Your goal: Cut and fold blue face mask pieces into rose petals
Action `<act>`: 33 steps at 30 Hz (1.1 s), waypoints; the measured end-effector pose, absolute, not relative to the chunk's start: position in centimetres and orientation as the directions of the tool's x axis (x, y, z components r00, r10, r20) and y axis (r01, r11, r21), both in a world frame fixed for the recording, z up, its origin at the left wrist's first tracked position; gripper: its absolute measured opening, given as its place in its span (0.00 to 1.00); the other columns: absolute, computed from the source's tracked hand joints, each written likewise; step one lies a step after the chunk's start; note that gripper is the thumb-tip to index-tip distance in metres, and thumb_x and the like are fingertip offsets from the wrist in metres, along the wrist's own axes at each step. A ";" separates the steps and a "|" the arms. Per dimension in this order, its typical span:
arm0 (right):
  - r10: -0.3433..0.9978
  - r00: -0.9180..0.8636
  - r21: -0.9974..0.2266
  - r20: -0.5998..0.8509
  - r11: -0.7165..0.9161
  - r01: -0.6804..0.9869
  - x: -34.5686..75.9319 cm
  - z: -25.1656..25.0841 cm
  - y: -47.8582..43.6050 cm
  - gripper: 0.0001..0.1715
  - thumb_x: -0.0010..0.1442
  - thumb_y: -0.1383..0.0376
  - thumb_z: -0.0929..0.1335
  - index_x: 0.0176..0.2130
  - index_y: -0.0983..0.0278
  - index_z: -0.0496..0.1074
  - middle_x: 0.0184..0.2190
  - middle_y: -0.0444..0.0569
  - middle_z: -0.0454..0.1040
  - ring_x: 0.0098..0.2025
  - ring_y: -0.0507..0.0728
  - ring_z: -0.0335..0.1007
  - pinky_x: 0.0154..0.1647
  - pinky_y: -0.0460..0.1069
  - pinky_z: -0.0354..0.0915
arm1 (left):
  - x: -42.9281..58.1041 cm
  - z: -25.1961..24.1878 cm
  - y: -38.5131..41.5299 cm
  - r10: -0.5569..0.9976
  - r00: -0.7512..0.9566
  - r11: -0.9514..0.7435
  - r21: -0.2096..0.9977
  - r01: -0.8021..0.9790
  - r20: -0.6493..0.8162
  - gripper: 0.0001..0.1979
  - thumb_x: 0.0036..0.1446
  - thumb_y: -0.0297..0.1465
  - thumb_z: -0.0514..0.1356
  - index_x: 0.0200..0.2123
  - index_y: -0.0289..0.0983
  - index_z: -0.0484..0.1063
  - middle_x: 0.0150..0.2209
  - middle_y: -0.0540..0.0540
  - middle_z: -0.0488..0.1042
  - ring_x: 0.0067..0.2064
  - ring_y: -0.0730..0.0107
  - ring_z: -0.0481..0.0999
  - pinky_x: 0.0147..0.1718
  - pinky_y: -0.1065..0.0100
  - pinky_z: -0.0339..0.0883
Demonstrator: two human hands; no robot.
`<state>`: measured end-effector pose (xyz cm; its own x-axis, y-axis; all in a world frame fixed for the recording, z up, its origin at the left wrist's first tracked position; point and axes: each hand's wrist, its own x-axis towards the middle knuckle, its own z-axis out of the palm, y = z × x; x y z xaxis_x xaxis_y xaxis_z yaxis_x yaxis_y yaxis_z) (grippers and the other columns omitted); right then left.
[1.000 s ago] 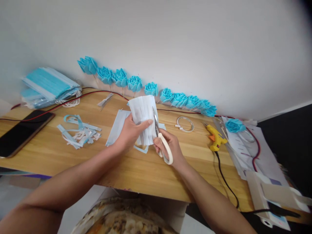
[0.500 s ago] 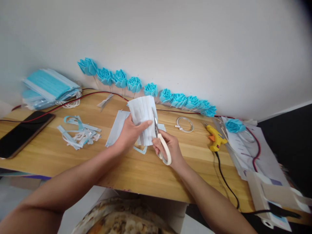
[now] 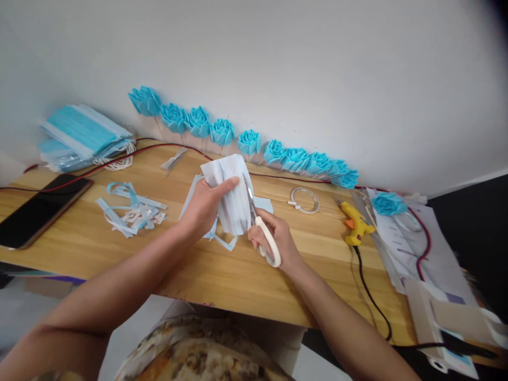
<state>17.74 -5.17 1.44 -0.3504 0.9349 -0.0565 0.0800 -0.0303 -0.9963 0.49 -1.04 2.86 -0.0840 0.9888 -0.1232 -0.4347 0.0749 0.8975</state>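
Note:
Between thumb and fingers, my left hand (image 3: 208, 206) grips a pale blue pleated face mask piece (image 3: 234, 211) held up off the table. White-handled scissors (image 3: 270, 243) are in my right hand (image 3: 280, 233), with the blades along the right edge of the mask. Whether the blades are fully closed is hard to see. Behind and below my left hand lies another pale mask sheet (image 3: 189, 196), partly hidden. A thin cut strip (image 3: 230, 244) lies on the wood under the held piece.
Blue flowers (image 3: 221, 132) line the wall. Stacked masks (image 3: 83, 132), a phone (image 3: 43, 211) and a scrap pile (image 3: 135, 211) are on the left. To the right are a tape roll (image 3: 305, 200), a yellow glue gun (image 3: 355, 222) with a cord, and a single flower (image 3: 389, 203) on papers.
My left hand and the mask piece have shifted slightly left and tilted. My left thumb sits higher on the mask. The scissors remain at its right edge, and the view has moved a little.

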 end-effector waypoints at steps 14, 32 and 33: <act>0.944 -0.329 -0.991 0.015 0.058 0.123 18.2 1.9 -4.7 0.44 0.50 0.31 0.72 0.47 0.63 0.76 0.24 0.41 0.65 0.23 0.50 0.59 0.21 0.46 0.57 | 1.0 2.7 -1.9 0.994 -0.064 0.065 0.955 -0.289 -0.087 0.19 0.43 0.40 0.76 0.33 0.36 0.78 0.31 0.44 0.80 0.31 0.61 0.78 0.31 0.63 0.72; 0.955 -0.294 -0.999 -0.027 -0.015 0.044 18.0 1.6 -4.8 0.37 0.50 0.37 0.76 0.43 0.65 0.77 0.19 0.38 0.64 0.17 0.48 0.60 0.15 0.45 0.57 | 1.0 2.4 -2.0 0.995 -0.024 0.089 0.956 -0.280 -0.099 0.18 0.46 0.42 0.75 0.33 0.35 0.77 0.31 0.44 0.79 0.31 0.63 0.77 0.30 0.64 0.72; 0.956 -0.293 -0.999 -0.027 -0.015 0.043 18.0 1.5 -4.8 0.37 0.50 0.38 0.76 0.42 0.65 0.77 0.19 0.38 0.64 0.16 0.48 0.60 0.15 0.45 0.57 | 1.0 2.5 -2.0 0.994 -0.023 0.092 0.955 -0.281 -0.103 0.19 0.46 0.42 0.75 0.33 0.35 0.77 0.31 0.45 0.79 0.31 0.64 0.77 0.30 0.65 0.71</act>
<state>17.97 -4.80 1.54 -0.2927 0.9558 -0.0271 0.0434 -0.0150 -0.9989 1.03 -1.95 2.47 -0.0225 0.9945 -0.1026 -0.2812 0.0922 0.9552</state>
